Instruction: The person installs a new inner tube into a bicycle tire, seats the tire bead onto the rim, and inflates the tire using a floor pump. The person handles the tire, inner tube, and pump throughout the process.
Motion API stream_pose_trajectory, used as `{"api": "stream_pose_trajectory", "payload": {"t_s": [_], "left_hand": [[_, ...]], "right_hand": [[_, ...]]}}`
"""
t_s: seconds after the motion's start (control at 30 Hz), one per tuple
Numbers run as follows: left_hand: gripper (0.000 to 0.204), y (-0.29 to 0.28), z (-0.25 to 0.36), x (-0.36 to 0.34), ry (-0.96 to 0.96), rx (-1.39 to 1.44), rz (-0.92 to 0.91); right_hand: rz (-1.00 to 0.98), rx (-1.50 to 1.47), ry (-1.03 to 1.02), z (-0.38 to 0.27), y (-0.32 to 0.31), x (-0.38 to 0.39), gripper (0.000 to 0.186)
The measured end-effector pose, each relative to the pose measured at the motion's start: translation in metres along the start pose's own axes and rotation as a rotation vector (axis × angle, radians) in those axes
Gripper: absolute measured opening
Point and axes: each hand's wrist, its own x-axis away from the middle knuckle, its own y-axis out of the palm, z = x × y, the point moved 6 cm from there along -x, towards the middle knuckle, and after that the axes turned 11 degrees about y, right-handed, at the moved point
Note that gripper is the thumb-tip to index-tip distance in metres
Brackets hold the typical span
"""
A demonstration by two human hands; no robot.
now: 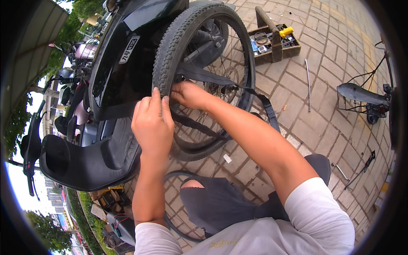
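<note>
The black bicycle tire point(168, 51) stands upright ahead of the person, on its wheel, beside a dark scooter point(123, 80). Its tread is knobbly and a little dusty, and the spokes show through the middle. A flat black strip point(204, 75), probably the inner tube though the view is too cluttered to be sure, crosses the wheel and droops past its right edge.

The left hand point(153, 121) comes up from below with the back of the hand showing, its fingers bent closely over the tire's outer edge and the thumb alongside. The right forearm slants in across the wheel's lower right, hiding part of it; the right hand point(185, 94) reaches inside the tire, fingers curled at the inner edge, and I cannot tell what they hold.

Below, a black hoop point(178, 173) lies partly behind the person's leg. A wooden toolbox point(276, 55) sits on the paving beyond the wheel, with a metal rod point(308, 85) and a wrench point(340, 171) farther right.
</note>
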Motion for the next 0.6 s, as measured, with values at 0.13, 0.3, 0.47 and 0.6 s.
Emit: {"api": "stream_pose_trajectory", "payload": {"t_s": [0.13,0.3,0.47,0.6], "left_hand": [[0.042,-0.01,-0.007,-0.022,-0.145,0.143,0.065],[0.065,0.034,-0.051,0.006,-0.447,0.271,-0.025],[0.046,0.029,-0.046,0.012,-0.474,0.399,0.186],[0.043,0.024,-0.033,0.019,-0.44,0.375,0.209]], "right_hand": [[0.012,-0.001,0.051,-0.005,0.003,-0.006,0.024],[0.183,-0.623,0.067,0.021,0.0,0.037,0.035],[0.211,-1.452,0.124,0.032,-0.058,0.077,0.031],[0.356,-1.037,0.183,0.003,-0.114,0.057,0.018]]}}
